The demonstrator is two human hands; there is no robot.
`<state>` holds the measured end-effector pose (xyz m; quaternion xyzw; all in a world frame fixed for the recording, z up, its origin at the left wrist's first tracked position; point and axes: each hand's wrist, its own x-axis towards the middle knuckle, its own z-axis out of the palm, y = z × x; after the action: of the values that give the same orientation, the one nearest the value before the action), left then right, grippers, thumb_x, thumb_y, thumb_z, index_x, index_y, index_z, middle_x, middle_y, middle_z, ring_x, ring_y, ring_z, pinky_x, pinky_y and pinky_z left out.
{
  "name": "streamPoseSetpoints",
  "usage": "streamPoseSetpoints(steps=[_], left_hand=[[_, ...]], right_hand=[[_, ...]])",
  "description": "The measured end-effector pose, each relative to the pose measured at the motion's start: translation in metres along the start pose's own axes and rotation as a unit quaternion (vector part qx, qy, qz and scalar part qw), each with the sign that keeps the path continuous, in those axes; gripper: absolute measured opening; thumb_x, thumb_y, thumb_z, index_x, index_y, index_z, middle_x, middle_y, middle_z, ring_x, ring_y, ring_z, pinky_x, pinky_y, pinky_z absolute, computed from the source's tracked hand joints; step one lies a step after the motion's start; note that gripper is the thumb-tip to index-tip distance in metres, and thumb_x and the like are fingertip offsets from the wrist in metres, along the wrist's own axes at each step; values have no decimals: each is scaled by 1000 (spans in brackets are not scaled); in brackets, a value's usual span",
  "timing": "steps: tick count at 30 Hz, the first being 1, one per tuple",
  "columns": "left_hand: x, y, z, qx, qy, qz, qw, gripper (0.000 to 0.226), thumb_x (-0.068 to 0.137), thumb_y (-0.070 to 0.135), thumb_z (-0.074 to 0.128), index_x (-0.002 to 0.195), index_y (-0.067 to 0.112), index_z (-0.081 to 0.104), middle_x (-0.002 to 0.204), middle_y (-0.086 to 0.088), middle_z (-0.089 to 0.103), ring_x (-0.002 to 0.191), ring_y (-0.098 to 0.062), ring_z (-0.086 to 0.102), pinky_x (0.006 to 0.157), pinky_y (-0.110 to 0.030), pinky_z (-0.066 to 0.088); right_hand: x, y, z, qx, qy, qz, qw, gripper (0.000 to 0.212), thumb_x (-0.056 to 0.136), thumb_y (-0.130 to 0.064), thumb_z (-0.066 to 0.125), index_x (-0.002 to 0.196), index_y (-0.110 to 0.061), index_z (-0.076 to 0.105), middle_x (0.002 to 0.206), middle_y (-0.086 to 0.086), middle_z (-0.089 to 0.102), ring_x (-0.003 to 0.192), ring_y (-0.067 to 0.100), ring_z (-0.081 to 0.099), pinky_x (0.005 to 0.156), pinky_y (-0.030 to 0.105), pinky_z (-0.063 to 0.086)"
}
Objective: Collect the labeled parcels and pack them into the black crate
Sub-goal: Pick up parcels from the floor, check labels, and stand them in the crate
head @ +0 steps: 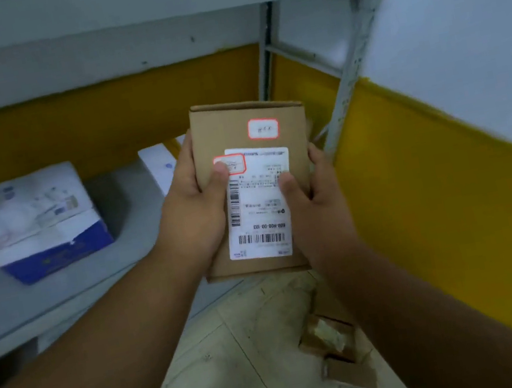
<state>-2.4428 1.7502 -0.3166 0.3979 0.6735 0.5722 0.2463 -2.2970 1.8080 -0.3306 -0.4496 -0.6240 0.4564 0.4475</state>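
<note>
Gripping labeled parcel [249, 147] w/ both hands — left [196, 211], right [314, 204]

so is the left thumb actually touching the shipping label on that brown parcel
Touching. The head view shows the left hand gripping the brown parcel, its thumb lying across the red-bordered sticker at the corner of the shipping label.

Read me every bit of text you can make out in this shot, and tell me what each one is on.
"680-H00-00-103": upside down on the white shipping label of the brown parcel, my best reading.
Rest of that label, barcodes included: too small to read.
Two red-bordered stickers: handwriting illegible.
White and blue box on the shelf: print blurred.
</note>
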Motion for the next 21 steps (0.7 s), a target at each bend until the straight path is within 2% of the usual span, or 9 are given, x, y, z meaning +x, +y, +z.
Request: streamPoseSetpoints(steps=[2, 4, 5, 8, 10, 13, 16, 19, 21], left_hand=[[-32, -9, -8, 2, 74, -37, 997, 54, 95, 58, 46, 143, 64, 21, 123, 20, 65, 99, -4, 67, 86, -37, 58], [-72, -19, -18, 7, 154, -71, 985, 51, 96, 55, 46, 141, 66, 23, 106, 31, 68, 88, 5, 68, 70, -22, 58], [-94, -23, -26, 11, 189, -90, 978, 51, 96, 55, 47, 140, 67, 24, 102, 32, 68, 86, 6, 68, 69, -22, 57], [-157, -31, -60, 22, 257, -146, 955, 53, 93, 59, 46, 142, 64, 24, 115, 19, 67, 96, -4, 67, 85, -38, 56], [-200, -31, -86, 30, 309, -155, 938, 54, 89, 62, 46, 140, 63, 29, 115, 23, 67, 98, 0, 67, 84, -33, 54], [-259, -29, -122, 6, 370, -169, 913, 45, 92, 58, 50, 132, 70, 33, 104, 30, 68, 89, 5, 68, 72, -24, 53], [-320, -29, -154, -39, 416, -187, 889, 39, 90, 58, 53, 110, 84, 33, 102, 26, 70, 89, -1, 71, 69, -28, 55], [-391, -34, -194, -66, 466, -192, 861, 39, 83, 61, 58, 117, 74, 42, 102, 22, 73, 89, -5, 73, 75, -37, 58], [-449, -40, -228, -78, 497, -211, 838, 34, 82, 63, 56, 114, 68, 47, 98, 21, 74, 85, -6, 74, 73, -40, 60]], right_hand=[[-12, 4, 4, -4, -65, -19, 998, 47, 94, -37, 58, 136, -50, 42, 109, -21, 70, 91, 1, 71, 71, 32, 62], [-31, 9, 11, -12, -139, -38, 989, 48, 91, -39, 56, 137, -46, 44, 109, -24, 69, 94, -2, 69, 74, 29, 61], [-44, 11, 17, -15, -175, -42, 984, 48, 91, -40, 56, 137, -44, 44, 112, -22, 68, 97, -1, 68, 78, 32, 60], [-96, 10, 39, 0, -266, -43, 963, 45, 97, -35, 57, 140, -40, 44, 120, -16, 67, 103, -1, 66, 86, 34, 59], [-136, 4, 54, 10, -309, -52, 949, 46, 98, -33, 57, 142, -38, 43, 123, -15, 66, 103, -3, 65, 86, 30, 58], [-190, -9, 76, 10, -375, -61, 925, 49, 99, -38, 55, 145, -42, 37, 132, -9, 61, 106, 4, 65, 83, 31, 58], [-243, -26, 96, -7, -436, -86, 896, 50, 99, -43, 52, 145, -47, 33, 127, -12, 62, 99, 3, 66, 76, 30, 61], [-313, -41, 119, -5, -494, -105, 863, 50, 100, -44, 52, 144, -50, 31, 117, -21, 59, 91, -6, 66, 65, 19, 59], [-377, -50, 136, 5, -523, -119, 844, 48, 99, -43, 52, 143, -49, 31, 114, -25, 56, 94, -8, 64, 69, 17, 58]])
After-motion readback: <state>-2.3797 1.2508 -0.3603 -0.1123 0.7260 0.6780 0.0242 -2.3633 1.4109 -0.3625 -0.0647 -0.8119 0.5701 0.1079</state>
